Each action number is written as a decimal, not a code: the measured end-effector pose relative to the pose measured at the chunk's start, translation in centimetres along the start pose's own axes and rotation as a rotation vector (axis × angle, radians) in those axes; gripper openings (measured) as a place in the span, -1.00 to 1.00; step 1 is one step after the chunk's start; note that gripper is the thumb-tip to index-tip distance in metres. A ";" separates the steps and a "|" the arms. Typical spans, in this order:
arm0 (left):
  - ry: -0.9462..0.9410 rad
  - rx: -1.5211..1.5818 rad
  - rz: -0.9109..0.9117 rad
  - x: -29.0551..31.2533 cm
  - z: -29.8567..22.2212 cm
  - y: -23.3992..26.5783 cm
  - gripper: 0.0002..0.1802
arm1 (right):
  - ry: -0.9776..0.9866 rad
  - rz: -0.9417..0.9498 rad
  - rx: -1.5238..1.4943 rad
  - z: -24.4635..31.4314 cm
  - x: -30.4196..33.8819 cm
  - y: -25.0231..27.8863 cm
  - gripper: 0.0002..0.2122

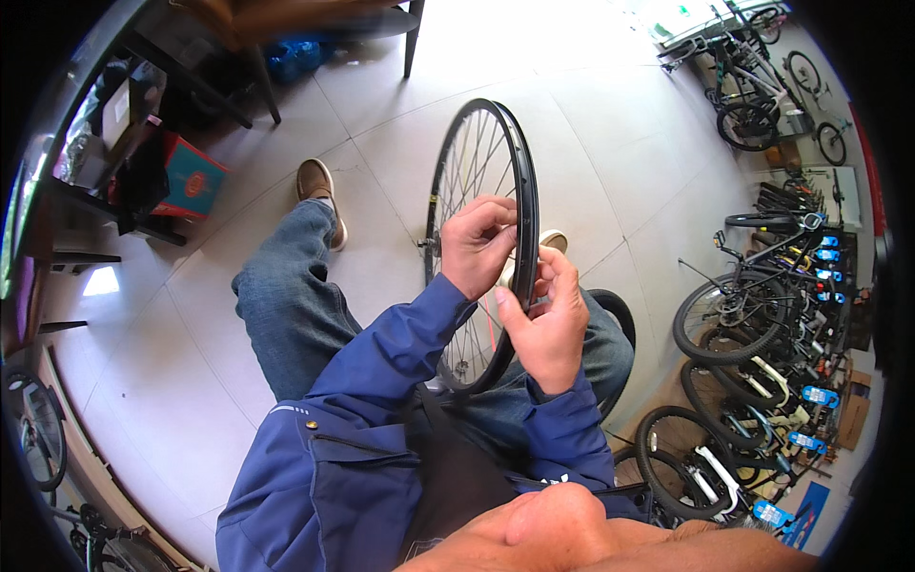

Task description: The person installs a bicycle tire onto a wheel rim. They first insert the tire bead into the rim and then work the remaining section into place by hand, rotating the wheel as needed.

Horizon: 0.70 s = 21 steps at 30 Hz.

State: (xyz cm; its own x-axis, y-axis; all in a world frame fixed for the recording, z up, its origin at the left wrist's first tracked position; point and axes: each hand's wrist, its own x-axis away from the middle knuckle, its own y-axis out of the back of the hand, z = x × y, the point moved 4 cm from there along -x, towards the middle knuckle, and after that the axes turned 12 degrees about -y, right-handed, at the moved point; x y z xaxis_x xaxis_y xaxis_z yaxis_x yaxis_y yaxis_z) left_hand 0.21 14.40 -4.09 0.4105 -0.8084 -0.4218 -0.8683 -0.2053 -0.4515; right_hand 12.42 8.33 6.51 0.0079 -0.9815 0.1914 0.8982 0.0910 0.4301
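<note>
A bicycle wheel [527, 181] without a tyre, with a black rim and thin spokes, stands upright between my legs. On its left side my left hand [479, 246] is closed, fingers bent against the inner side of the rim among the spokes. What exactly those fingertips pinch is hidden. My right hand [551, 324] holds the rim from the right, with the thumb on the near side and the fingers curled. A reddish spoke shows just below the hands. The hub is partly covered by my hands.
A black tyre [620, 329] is beside my right leg. Several bicycles [734, 315] line the right side, with more at the far right. Dark furniture [191, 71] and a red-and-teal box [193, 181] are at the left. Pale tiles [381, 124] cover the floor.
</note>
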 end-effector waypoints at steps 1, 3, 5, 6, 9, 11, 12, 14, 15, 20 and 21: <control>0.024 0.009 0.005 -0.1 0.2 -0.4 -0.89 | 0.022 0.017 -0.004 -0.1 -0.3 0.5 -0.43; 0.068 0.032 0.000 -0.4 0.7 -1.0 -0.88 | 0.047 -0.037 0.127 -0.7 -1.1 1.7 -0.43; 0.106 0.030 0.025 -0.5 1.2 -1.4 -0.89 | 0.035 -0.005 0.068 -1.8 -1.6 3.0 -0.48; 0.153 0.059 0.019 -0.5 1.4 -1.6 -0.89 | 0.030 -0.003 0.048 -2.3 -1.8 3.4 -0.50; 0.278 0.151 0.031 -0.4 1.8 -1.7 -0.84 | 0.057 -0.048 0.060 -3.6 -2.7 4.6 -0.53; 0.377 0.225 0.043 -0.3 1.9 -1.5 -0.82 | 0.102 -0.012 0.118 -3.9 -3.4 5.2 -0.50; 0.364 0.271 0.019 -0.3 1.8 -1.8 -0.78 | 0.104 -0.004 0.113 -4.1 -3.7 5.4 -0.50; 0.441 0.319 -0.032 -0.3 1.8 -1.9 -0.79 | 0.105 0.002 0.096 -4.5 -4.0 5.6 -0.49; 0.468 0.347 -0.059 -0.3 1.8 -1.9 -0.80 | 0.110 0.004 0.097 -4.7 -4.0 5.6 -0.49; 0.503 0.380 -0.008 -0.5 1.8 -2.0 -0.77 | 0.133 0.014 0.105 -4.8 -4.1 5.6 -0.48; 0.509 0.397 -0.001 -0.5 1.8 -2.1 -0.76 | 0.136 0.014 0.107 -4.8 -4.1 5.6 -0.48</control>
State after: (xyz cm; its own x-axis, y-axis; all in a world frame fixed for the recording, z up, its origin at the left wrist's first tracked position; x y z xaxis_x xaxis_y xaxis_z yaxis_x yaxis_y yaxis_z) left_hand 2.31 16.23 -4.34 0.1426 -0.9890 -0.0396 -0.6588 -0.0650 -0.7495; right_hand 19.54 12.10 3.89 0.0863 -0.9930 0.0803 0.8457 0.1156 0.5209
